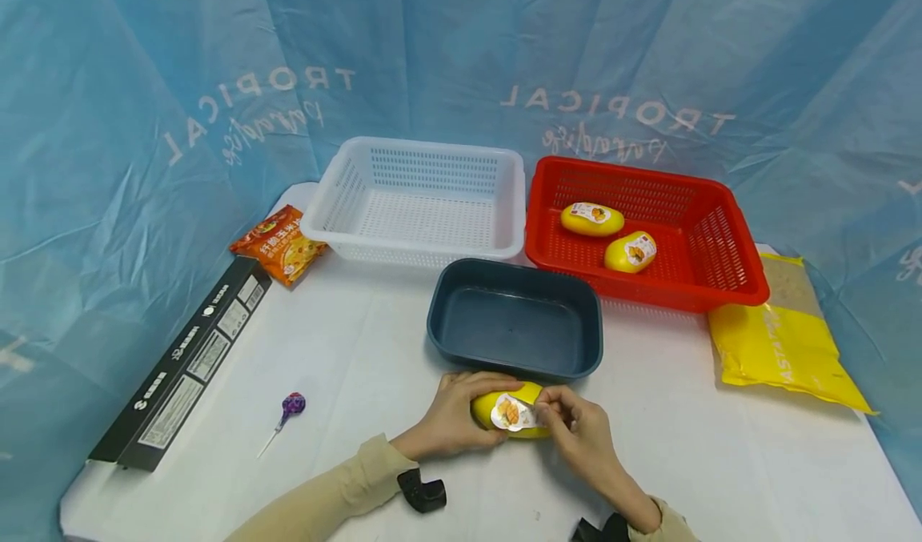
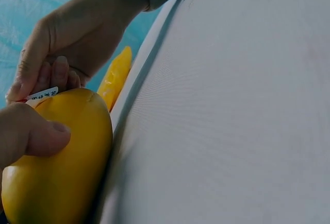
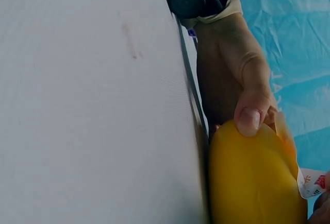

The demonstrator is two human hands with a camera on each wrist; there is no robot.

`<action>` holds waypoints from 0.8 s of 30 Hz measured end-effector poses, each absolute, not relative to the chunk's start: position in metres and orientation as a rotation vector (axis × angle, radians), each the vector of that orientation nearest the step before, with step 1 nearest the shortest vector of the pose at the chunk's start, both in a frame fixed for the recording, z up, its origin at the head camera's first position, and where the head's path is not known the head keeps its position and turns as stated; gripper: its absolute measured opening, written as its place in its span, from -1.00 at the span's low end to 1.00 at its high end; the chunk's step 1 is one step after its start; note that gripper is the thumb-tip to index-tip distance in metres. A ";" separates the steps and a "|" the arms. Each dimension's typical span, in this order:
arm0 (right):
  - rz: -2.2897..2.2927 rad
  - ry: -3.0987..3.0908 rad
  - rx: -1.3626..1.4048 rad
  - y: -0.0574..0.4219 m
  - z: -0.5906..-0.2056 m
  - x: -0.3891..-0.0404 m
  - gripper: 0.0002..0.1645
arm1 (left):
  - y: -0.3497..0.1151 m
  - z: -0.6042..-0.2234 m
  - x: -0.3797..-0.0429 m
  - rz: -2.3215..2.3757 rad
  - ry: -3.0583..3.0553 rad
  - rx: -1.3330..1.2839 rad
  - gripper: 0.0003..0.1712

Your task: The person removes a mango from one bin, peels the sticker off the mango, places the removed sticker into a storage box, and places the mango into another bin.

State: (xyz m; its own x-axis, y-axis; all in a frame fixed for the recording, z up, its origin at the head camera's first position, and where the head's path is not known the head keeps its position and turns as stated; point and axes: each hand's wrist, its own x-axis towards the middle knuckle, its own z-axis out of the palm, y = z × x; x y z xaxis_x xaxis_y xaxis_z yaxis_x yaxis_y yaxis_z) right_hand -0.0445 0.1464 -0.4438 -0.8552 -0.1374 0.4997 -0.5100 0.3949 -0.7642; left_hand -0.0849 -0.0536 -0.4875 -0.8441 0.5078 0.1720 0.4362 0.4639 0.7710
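A yellow mango [image 1: 529, 390] lies on the table just in front of the dark blue bin. My left hand [image 1: 454, 415] grips its left end, with the thumb [image 2: 49, 137] pressed on the skin in the left wrist view. At the mango's right end my right hand [image 1: 582, 431] pinches the edge of its white sticker label [image 1: 510, 412]. Seen from the right wrist, that end of the sticker label [image 3: 311, 182] stands lifted off the mango [image 3: 252, 177]. The rest of the label lies along the top of the fruit.
Behind the hands stands the dark blue bin [image 1: 511, 334]. Farther back are a white basket [image 1: 425, 250] and a red basket [image 1: 691, 298] with two labelled mangoes [image 1: 592, 218]. A lollipop [image 1: 292, 405], black box [image 1: 183, 366] and orange snack bag [image 1: 282, 242] lie left; a yellow bag [image 1: 778, 350] lies right.
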 end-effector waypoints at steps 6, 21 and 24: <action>1.452 -2.282 0.557 0.148 -0.453 -0.046 -0.75 | -0.054 -0.487 -0.086 1.341 2.614 0.839 -0.22; 1.406 -2.181 0.690 0.154 -0.479 -0.049 -0.64 | -0.051 -0.485 -0.084 1.293 2.655 0.869 -0.22; 1.406 -2.174 0.724 0.154 -0.477 -0.050 -0.65 | -0.051 -0.484 -0.084 1.293 2.661 0.884 -0.23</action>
